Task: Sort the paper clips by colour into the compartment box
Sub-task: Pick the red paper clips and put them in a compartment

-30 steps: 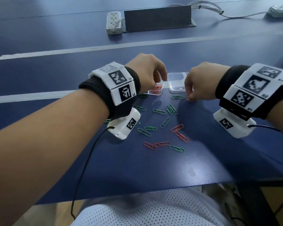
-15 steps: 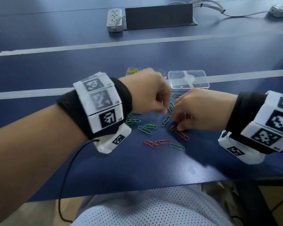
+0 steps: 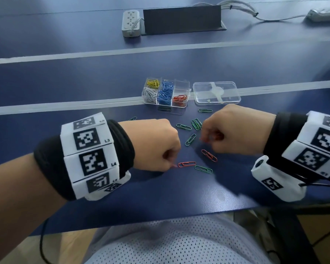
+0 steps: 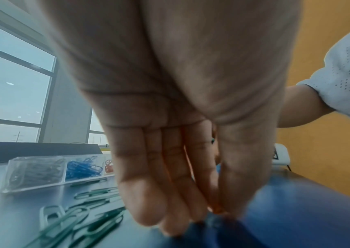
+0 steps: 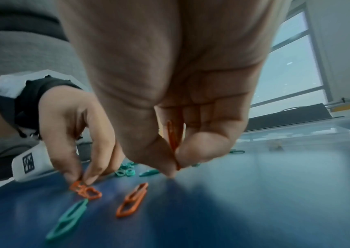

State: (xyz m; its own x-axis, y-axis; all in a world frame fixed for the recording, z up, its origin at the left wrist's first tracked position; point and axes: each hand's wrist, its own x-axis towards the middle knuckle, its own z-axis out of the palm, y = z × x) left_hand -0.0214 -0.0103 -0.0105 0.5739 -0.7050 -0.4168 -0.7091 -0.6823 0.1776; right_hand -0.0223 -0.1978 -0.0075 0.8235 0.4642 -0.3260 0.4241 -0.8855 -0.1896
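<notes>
The right hand (image 3: 234, 130) pinches a red paper clip (image 5: 173, 137) between thumb and forefinger, a narrow grip with the other fingers curled in. The clip is thin orange-red wire; in the right wrist view it stands nearly upright, its long axis running up into the palm and its lower end poking out just below the fingertips, a little above the blue table (image 3: 160, 191).

The left hand (image 3: 152, 145) is down on the table, thumb and forefinger closed narrowly on the end of a second red clip (image 5: 78, 186). Touching that one lies another red clip (image 3: 186, 164), flat, its long axis running sideways away from the left fingertips toward the right hand. A further red clip (image 3: 209, 155) lies flat just below the right hand's pinch, slanted.

Green clips (image 3: 190, 139) are scattered between the two hands and just beyond them, pointing various ways; one green clip (image 3: 203, 169) lies just beside the sideways red one, on its near side. More green ones lie to the outer side of the left hand.

Beyond both grips stands the clear compartment box (image 3: 180, 104), open, with yellow, white, blue and red clips in separate sections; the red section is the one nearest the right hand. Its clear lid (image 3: 216, 93) lies flat just beside it, beyond the right hand. Only loose green clips lie between the pinched clips and the box.
</notes>
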